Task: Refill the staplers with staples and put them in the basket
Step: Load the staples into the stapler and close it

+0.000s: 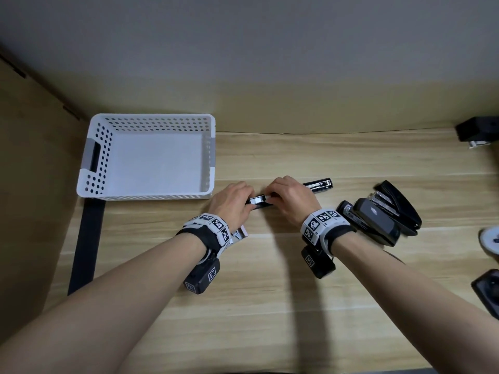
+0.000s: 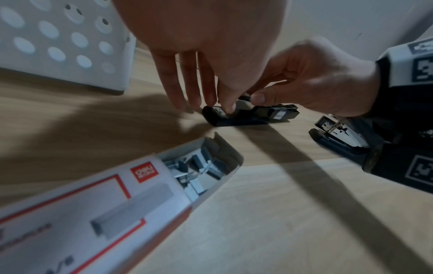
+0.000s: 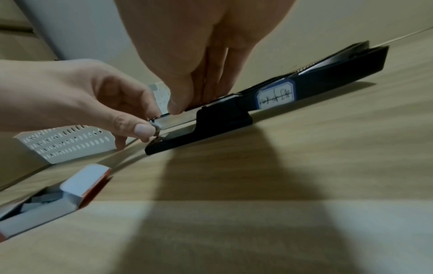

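Note:
An opened black stapler (image 1: 316, 185) lies flat on the wooden table, its lid swung out to the right. My left hand (image 1: 249, 202) pinches the front end of the metal magazine (image 3: 173, 120) between thumb and forefinger. My right hand (image 1: 270, 197) grips the same magazine just behind it, fingertips down on its top. The stapler (image 3: 328, 74) carries a white label (image 3: 275, 96). The white perforated basket (image 1: 97, 157) stands to the left with nothing in it. An open box of staples (image 2: 164, 176) lies under my left wrist. Whether a staple strip is under my fingers is hidden.
Several more black staplers (image 1: 378, 214) lie heaped to the right of my right wrist. Another black object (image 1: 475, 130) sits at the far right by the wall. A black strip (image 1: 86, 247) runs down the table's left side. A white round item (image 1: 490, 238) is at the right edge.

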Action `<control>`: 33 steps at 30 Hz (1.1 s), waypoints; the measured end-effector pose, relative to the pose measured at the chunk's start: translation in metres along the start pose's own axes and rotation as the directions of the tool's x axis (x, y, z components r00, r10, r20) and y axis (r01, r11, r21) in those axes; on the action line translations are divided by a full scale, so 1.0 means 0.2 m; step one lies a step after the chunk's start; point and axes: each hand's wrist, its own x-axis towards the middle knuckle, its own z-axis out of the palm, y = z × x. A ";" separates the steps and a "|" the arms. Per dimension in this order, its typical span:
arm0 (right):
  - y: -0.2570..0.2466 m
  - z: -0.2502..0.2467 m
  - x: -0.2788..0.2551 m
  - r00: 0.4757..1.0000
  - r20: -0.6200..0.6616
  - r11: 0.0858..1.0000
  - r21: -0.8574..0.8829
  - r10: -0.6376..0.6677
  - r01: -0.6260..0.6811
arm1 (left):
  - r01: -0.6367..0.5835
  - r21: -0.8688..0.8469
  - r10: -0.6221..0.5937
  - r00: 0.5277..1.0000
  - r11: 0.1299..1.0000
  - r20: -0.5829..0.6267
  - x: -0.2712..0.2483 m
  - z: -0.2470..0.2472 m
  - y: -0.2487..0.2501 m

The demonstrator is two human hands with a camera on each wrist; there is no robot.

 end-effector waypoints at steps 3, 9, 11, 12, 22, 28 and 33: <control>0.01 0.00 0.00 1.000 -0.010 1.000 -0.014 -0.012 0.012 | 0.010 -0.019 -0.010 1.000 1.000 0.003 0.00 0.00 0.00; 0.02 0.01 0.02 1.000 0.007 1.000 0.010 -0.001 0.001 | 0.017 -0.039 -0.017 1.000 0.999 0.009 0.01 0.01 0.00; 0.02 0.00 0.02 1.000 0.020 1.000 0.020 0.001 -0.001 | 0.026 -0.041 -0.026 1.000 0.999 0.015 0.01 0.00 0.00; 0.03 -0.01 0.01 1.000 0.014 0.999 0.035 0.004 -0.004 | 0.031 -0.044 -0.030 0.999 0.999 0.017 0.01 0.00 0.00; 0.03 -0.02 -0.12 0.997 -0.078 0.999 -0.046 0.012 -0.016 | 0.066 -0.041 -0.065 0.997 0.997 0.037 0.01 -0.03 0.03; -0.03 0.04 -0.10 0.996 -0.085 0.998 -0.062 0.014 -0.019 | 0.057 -0.024 -0.056 0.998 0.998 0.040 0.02 -0.03 0.02; -0.06 0.02 -0.12 0.994 -0.104 0.995 -0.090 0.021 -0.031 | 0.043 -0.009 -0.042 0.998 0.999 0.042 0.01 -0.04 0.01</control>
